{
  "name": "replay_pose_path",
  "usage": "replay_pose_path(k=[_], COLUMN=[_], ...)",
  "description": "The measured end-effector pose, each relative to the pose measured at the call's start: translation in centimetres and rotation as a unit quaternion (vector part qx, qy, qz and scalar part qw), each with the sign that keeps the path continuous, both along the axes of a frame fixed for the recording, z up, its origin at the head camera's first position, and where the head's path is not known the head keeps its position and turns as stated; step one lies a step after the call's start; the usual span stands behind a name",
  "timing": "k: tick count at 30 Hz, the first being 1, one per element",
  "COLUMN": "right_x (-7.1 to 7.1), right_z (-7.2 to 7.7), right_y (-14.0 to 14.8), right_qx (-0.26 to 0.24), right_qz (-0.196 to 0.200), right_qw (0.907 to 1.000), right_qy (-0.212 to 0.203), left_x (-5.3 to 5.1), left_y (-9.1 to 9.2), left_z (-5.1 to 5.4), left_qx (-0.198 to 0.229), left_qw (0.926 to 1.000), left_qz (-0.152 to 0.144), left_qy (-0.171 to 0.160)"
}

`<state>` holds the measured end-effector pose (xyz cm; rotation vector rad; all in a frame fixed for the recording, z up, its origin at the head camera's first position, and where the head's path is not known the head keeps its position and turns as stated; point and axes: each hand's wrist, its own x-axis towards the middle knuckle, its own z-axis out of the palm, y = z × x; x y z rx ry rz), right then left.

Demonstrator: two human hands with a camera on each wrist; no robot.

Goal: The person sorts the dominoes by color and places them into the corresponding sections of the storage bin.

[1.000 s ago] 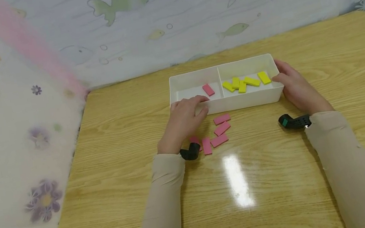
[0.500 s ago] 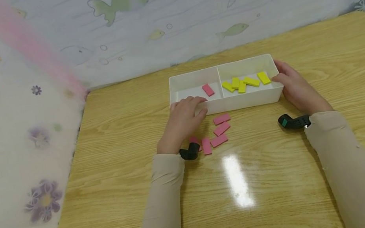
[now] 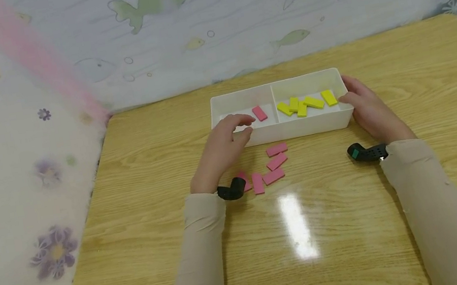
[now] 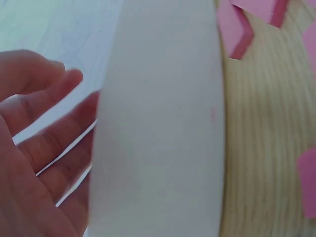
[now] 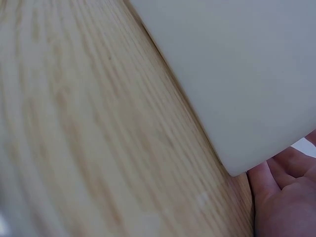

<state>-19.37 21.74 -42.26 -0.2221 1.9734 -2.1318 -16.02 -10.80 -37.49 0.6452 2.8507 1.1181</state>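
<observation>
A white divided box (image 3: 298,127) stands on the wooden table. One pink tile (image 3: 260,113) lies in its left compartment, and several yellow tiles (image 3: 314,102) lie in the right one. My left hand (image 3: 223,144) is over the box's front left wall, fingers loosely bent and thumb apart. Nothing shows between those fingers in the left wrist view, where the hand (image 4: 39,143) is beside the white wall. At the box's right end, my right hand (image 3: 368,108) grips the wall, thumb over the rim and fingers outside. Part of that hand (image 5: 289,197) appears in the right wrist view.
Several pink tiles (image 3: 274,176) lie loose on the table (image 3: 336,225) in front of the box; one is partly behind the left wrist's black camera (image 3: 232,189). Another black camera (image 3: 364,152) is on the right wrist. A patterned wall covering (image 3: 236,21) rises behind the table.
My left hand has shifted slightly left, its fingers and thumb now higher over the box's front wall. My right hand keeps its grip, and the tiles look unchanged.
</observation>
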Motion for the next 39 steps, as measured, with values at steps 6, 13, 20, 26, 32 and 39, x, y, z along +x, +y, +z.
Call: replay_pose_path(k=[6,13,20,26,32,39], right_x=[0.1,0.2,0.1,0.0,-0.1,-0.3], right_z=[0.1,0.1,-0.2,-0.7,-0.8,-0.6], right_y=[0.1,0.2,0.1,-0.1,-0.3,-0.3], right_qx=[0.002,-0.007,0.001,0.011,0.008,0.016], right_qz=[-0.001,-0.005,-0.004,-0.004,-0.005,-0.008], right_qw=[1.0,1.0,1.0,0.9999,0.9999,0.9998], right_qy=[0.004,0.004,0.001,-0.004,0.002,0.0], left_x=[0.1,0.2,0.5,0.7,0.8,0.9], left_y=[-0.3,0.0,0.2,0.2,0.3,0.9], left_z=[0.6,1.2,0.9,0.2,-0.3,-0.5], left_qx=[0.044,0.087,0.089,0.037,-0.032,-0.08], left_qw=[0.999,0.9954,0.994,0.9908,0.9837,0.9774], left_qz=[-0.009,-0.04,-0.06,-0.086,-0.108,-0.105], left_qy=[0.009,0.006,-0.02,-0.097,-0.14,-0.165])
